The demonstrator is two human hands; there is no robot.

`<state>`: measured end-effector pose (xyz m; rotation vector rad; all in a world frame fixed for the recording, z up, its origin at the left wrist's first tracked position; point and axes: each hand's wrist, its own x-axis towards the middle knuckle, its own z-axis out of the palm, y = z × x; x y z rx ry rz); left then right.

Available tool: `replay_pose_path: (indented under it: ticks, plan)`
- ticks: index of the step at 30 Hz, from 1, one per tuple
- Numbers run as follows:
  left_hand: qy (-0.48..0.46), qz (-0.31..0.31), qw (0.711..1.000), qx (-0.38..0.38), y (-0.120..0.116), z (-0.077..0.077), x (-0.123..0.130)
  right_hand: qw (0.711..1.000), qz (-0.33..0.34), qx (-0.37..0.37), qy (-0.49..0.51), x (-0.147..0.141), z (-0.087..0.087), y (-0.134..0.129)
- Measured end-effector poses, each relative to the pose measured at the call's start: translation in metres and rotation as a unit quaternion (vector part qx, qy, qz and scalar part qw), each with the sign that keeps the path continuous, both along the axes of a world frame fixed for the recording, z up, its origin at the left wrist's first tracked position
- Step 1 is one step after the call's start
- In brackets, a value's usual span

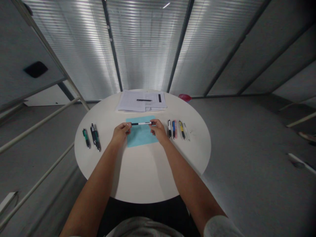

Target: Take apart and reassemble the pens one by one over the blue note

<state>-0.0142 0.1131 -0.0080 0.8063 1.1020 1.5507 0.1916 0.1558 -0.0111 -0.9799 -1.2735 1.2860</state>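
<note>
A black and white pen (141, 123) lies level between my two hands, over a light blue sheet (142, 138). My left hand (121, 132) pinches its black end. My right hand (158, 130) is closed on the other end, with fingertips hiding part of it. Just right of that hand, several pens lie in a row: a white and black pen (169, 129), a blue pen (173, 129), a yellow pen (182, 130) and a clear one (187, 132). Off to the left are a green pen (86, 138) and several dark pens (94, 135).
The round white table (145, 184) carries everything. At its far side a stack of papers (130, 101) has a dark pen (144, 100) on top. Metal rails (39, 135) stand left of the table. A pink object (185, 97) shows behind its far right edge.
</note>
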Motion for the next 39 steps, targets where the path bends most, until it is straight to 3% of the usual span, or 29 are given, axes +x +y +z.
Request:
replay_pose_path:
  ticks: [16,21,29,39]
  plan:
    - [0.002,-0.012,1.0,0.008,-0.0008,0.0002,-0.0004,0.998,0.001,0.006,-0.067,-0.0004,-0.0014,0.0005]
    - [0.009,-0.013,1.0,0.004,-0.0007,-0.0005,-0.002,1.0,-0.001,0.005,-0.004,0.0006,-0.0028,0.0018]
    - [0.002,-0.015,1.0,0.005,-0.0025,0.0024,-0.0003,1.0,-0.014,0.004,-0.009,0.0004,-0.005,0.0037]
    - [-0.015,0.011,1.0,0.011,0.0014,-0.0028,-0.0023,0.992,-0.085,-0.026,0.087,0.0033,-0.0037,0.0075]
